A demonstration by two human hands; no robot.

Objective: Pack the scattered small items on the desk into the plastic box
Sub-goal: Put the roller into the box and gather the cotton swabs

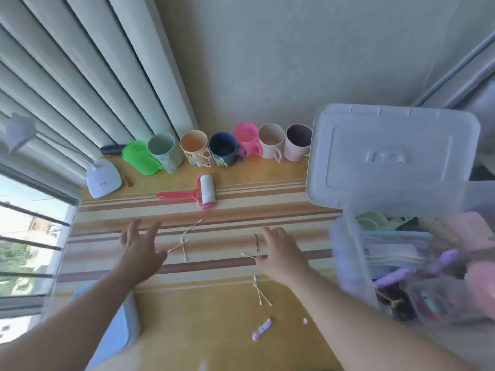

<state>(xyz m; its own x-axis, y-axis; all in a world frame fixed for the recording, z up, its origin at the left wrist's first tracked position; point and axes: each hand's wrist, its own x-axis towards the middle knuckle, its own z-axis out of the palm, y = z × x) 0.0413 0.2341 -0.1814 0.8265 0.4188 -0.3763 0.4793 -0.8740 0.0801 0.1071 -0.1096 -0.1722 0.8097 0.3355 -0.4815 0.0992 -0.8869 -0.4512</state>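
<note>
A clear plastic box [348, 266] stands at the right of the striped desk, its lid [391, 156] raised, with pink, purple and blue items inside. Cotton swabs lie scattered: a crossed pair [183, 246] by my left hand [140, 250], another pair [259, 291] nearer me. A dark hairpin [257, 242] lies just left of my right hand [280, 253]. My right thumb and fingers touch a single swab [247, 255]; whether they pinch it is unclear. My left hand hovers with fingers spread, holding nothing. A small purple clip [262, 329] lies at the front.
A red lint roller [192, 194] lies toward the back. Behind it a row of several coloured cups [225, 147] lines the wall. A white lamp base [103, 178] stands at the back left by the curtain and window. A tiny white scrap [305, 321] lies near the box.
</note>
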